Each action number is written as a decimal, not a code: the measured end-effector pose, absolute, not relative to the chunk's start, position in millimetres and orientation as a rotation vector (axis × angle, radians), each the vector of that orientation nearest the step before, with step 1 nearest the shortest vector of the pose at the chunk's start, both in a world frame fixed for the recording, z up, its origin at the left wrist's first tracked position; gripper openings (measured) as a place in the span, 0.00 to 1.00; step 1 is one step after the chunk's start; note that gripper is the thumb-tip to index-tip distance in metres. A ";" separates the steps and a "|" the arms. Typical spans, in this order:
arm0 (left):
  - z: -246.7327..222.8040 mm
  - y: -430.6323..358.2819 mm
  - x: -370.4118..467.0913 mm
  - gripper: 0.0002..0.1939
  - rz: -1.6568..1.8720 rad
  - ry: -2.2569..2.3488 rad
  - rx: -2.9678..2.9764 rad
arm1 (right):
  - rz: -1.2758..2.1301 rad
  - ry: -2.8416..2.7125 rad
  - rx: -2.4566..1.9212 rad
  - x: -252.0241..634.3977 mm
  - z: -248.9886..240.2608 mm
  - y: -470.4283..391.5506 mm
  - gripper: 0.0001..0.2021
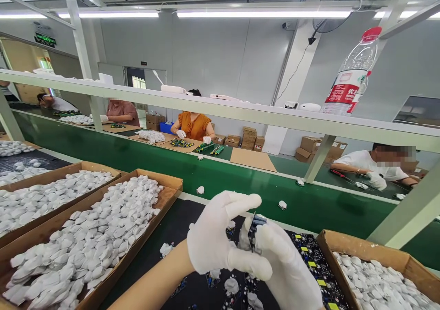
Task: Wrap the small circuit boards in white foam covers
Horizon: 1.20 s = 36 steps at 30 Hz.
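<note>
My left hand point(218, 234), in a white glove, is open, its thumb and fingers spread in a C shape just left of a small circuit board point(254, 231). My right hand point(287, 266), also gloved in white, pinches that board on edge, with blue parts showing at its top. A whitish piece lies against the board's left side; I cannot tell whether it is attached. On the black mat point(137, 266) beneath, partly hidden by my hands, are more small boards and white puffy pieces point(231, 286). Beside my right hand stands a panel of joined boards point(312, 264) with yellow parts.
Cardboard trays of white pieces stand at left point(91, 227) and right point(385, 278). Beyond runs a green conveyor belt point(240, 195) carrying a few white-topped items point(282, 204). A shelf rail point(220, 106) with a bottle point(350, 78) crosses above. Several co-workers sit on the far side.
</note>
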State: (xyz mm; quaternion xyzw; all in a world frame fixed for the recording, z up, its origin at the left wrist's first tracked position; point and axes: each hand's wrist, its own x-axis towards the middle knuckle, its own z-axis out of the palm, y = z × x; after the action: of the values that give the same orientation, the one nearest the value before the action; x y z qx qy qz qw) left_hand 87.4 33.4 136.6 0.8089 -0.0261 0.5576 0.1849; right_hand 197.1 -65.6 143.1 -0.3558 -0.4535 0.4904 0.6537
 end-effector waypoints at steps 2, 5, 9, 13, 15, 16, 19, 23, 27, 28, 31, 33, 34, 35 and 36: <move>138.8 32.9 89.1 0.35 1.651 -0.091 2.372 | 1.050 -0.997 -0.824 201.1 134.2 -63.6 0.10; 144.9 31.6 90.6 0.23 1.729 -0.209 2.501 | 0.971 -0.987 -0.846 206.1 121.3 -61.6 0.13; 151.7 29.6 89.3 0.19 1.736 -0.254 2.583 | 0.913 -1.037 -0.883 210.8 121.1 -62.8 0.08; 156.1 27.5 87.4 0.16 1.686 -0.293 2.658 | 0.888 -1.201 -0.989 213.7 135.3 -65.3 0.09; 156.8 27.1 87.9 0.15 1.692 -0.281 2.649 | 0.902 -1.232 -0.991 214.1 139.5 -66.1 0.11; 156.6 27.1 88.6 0.15 1.698 -0.277 2.637 | 0.901 -1.231 -0.992 214.0 140.4 -66.4 0.11; 154.0 28.3 91.3 0.15 1.678 -0.290 2.599 | 0.880 -1.210 -0.997 212.8 140.4 -67.3 0.11; 149.2 30.6 94.0 0.19 1.691 -0.352 2.541 | 0.908 -1.186 -0.939 210.9 140.7 -68.5 0.09; 147.0 33.7 94.0 0.22 1.668 -0.400 2.470 | 0.924 -1.140 -0.929 208.2 142.6 -67.2 0.10; 146.7 34.6 93.4 0.21 1.660 -0.391 2.458 | 0.939 -1.139 -0.928 207.1 143.4 -66.5 0.11; 145.1 37.0 90.9 0.20 1.666 -0.349 2.410 | 0.982 -1.129 -0.906 204.0 146.1 -65.2 0.15; 143.8 38.3 89.6 0.21 1.651 -0.345 2.400 | 0.995 -1.141 -0.920 203.2 147.2 -65.5 0.17; 143.3 39.0 89.4 0.22 1.638 -0.352 2.411 | 0.990 -1.155 -0.941 203.3 147.3 -65.9 0.17; 142.9 39.7 89.5 0.24 1.626 -0.367 2.425 | 0.970 -1.169 -0.973 203.9 146.9 -66.4 0.17; 142.8 40.5 90.0 0.26 1.607 -0.390 2.442 | 0.940 -1.184 -1.009 204.8 146.0 -66.8 0.17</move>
State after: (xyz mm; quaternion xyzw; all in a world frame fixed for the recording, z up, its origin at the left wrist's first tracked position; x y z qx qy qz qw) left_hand 90.0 40.5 142.8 0.8242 -0.1318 0.5423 0.0963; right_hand 204.8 -66.8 146.0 -0.4380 -0.5139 0.4078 0.6146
